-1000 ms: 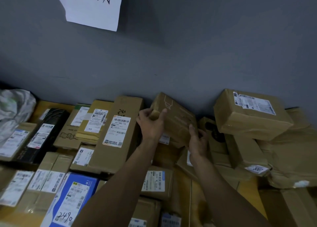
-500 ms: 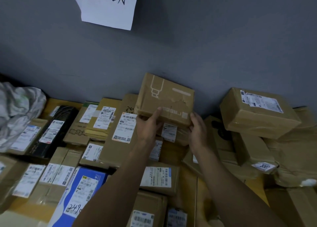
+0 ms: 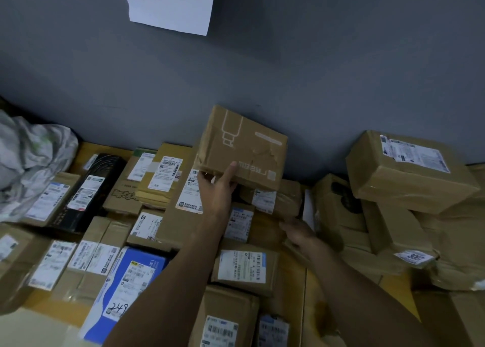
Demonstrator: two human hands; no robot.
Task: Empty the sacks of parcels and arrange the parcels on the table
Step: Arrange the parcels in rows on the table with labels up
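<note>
A brown carton [image 3: 241,147], printed with a white bottle outline and scuffed across its face, is held up against the grey wall [image 3: 315,84], above a table [image 3: 392,285] crowded with labelled parcels [image 3: 242,266]. It is gripped by the left hand [image 3: 217,189] alone: the thumb [image 3: 232,168] is pressed on the front face near the lower left corner, and the other fingers are hidden under or behind the carton. Most of the carton lies up and to the right of that grip, clear of the parcels and unsupported on its far side.

The right hand [image 3: 298,235] is lower and well apart from the carton, down among the parcels; it is blurred, so it cannot be told whether anything is held in it.

The chief risk is judged to be a swing or slip, since the weight is carried from one corner. If the hold is lost, the carton would likely be dropped onto the small taped parcel [image 3: 273,198] just below it. A second risk is seen on the right, where a large box [image 3: 409,170] is perched tilted on a loose stack and could be dislodged if it is knocked. A crumpled pale sack [image 3: 29,163] is seen at the far left.
</note>
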